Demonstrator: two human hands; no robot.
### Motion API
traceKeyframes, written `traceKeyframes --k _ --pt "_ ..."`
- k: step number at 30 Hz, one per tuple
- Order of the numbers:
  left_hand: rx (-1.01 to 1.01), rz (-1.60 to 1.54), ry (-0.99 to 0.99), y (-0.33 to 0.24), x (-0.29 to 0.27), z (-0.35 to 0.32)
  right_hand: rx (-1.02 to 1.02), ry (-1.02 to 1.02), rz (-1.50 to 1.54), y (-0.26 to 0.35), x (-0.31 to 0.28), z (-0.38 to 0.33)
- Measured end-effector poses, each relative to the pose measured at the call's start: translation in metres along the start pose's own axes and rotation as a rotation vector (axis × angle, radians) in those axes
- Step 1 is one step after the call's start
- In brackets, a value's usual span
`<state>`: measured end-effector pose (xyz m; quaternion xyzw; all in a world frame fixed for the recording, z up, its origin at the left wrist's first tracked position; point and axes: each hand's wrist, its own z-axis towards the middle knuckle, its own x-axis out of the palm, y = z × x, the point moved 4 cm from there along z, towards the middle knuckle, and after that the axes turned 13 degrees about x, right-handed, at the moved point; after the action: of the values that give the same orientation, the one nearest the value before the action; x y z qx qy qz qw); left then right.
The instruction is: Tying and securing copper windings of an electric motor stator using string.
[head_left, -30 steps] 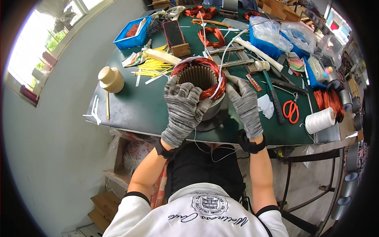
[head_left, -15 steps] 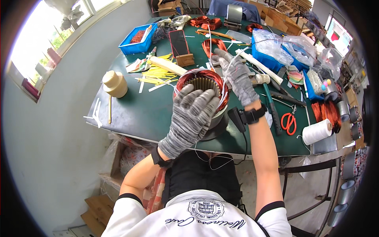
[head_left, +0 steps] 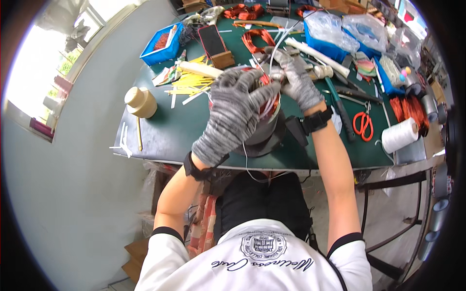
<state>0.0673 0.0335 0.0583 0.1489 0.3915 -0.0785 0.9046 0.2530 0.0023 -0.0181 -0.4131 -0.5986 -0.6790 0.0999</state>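
Observation:
On the table before me stands a motor stator [head_left: 265, 128], a grey cylinder with red copper windings at its top. My left hand [head_left: 232, 110], in a grey knit glove, lies over the top with its fingers bent round the windings and its thumb toward the right. My right hand [head_left: 297, 81], gloved alike, is closed at the far right side of the windings. A white cord [head_left: 274, 48] rises in a loop from its fingertips. My left hand hides the bore and most of the windings; the fingertips' exact hold is partly hidden.
A beige stepped block [head_left: 141, 103] stands at left, near yellow strips [head_left: 190, 83] and a phone [head_left: 213, 41] on a wooden stand. To the right lie a hammer [head_left: 342, 111], red-handled scissors [head_left: 362, 127] and a white thread spool [head_left: 400, 136]. Blue bins [head_left: 318, 44] stand behind.
My right hand has come in to the windings and its fingers have closed by the white cord. My left hand's fingers have bent over the stator top, covering the bore. The view has shifted slightly.

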Motion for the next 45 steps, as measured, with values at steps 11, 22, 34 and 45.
traceKeyframes --k 11,22,34,45 --pt "-0.022 -0.139 -0.291 0.016 0.006 -0.017 -0.771 -0.189 -1.193 0.051 0.026 -0.080" --pt "0.327 -0.805 0.415 -0.176 0.092 -0.116 -0.004 -0.468 -0.455 -0.033 -0.058 -0.283" --pt "-0.512 -0.146 0.737 -0.073 0.100 -0.312 0.233 -0.944 -0.707 -0.122 -0.149 -0.331" --pt "-1.118 -0.036 1.227 -0.027 -0.043 -0.583 0.158 -0.632 -1.464 -0.181 -0.223 -0.281"
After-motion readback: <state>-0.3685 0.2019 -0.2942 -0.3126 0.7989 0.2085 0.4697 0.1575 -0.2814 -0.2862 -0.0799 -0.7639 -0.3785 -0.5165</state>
